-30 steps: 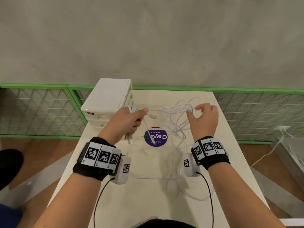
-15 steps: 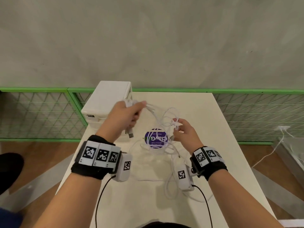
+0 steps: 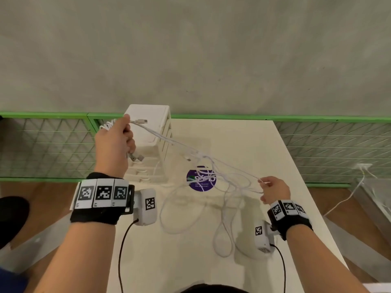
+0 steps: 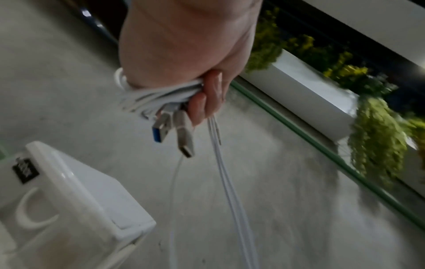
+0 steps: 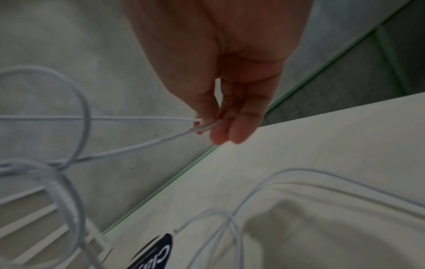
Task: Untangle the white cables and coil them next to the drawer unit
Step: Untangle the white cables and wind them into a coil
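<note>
The white cables (image 3: 198,155) stretch taut in the air between my hands, with slack loops lying on the table. My left hand (image 3: 115,140) is raised over the white drawer unit (image 3: 152,132) and grips a coiled bundle (image 4: 147,98) of cable, with USB plugs (image 4: 174,131) hanging out of the fist. My right hand (image 3: 273,189) is low at the right and pinches a cable loop (image 5: 202,125) between thumb and fingers. A knot of strands (image 5: 30,167) hangs midway between the hands.
The cream table (image 3: 243,140) carries a round purple sticker (image 3: 201,180) under the cables. The drawer unit stands at the table's back left corner. Green mesh fencing (image 3: 330,144) runs behind and beside the table. Another white cord (image 3: 347,197) trails on the floor at right.
My left hand has lifted up and to the left over the drawer unit. My right hand has pulled down and to the right, drawing the cables taut between them.
</note>
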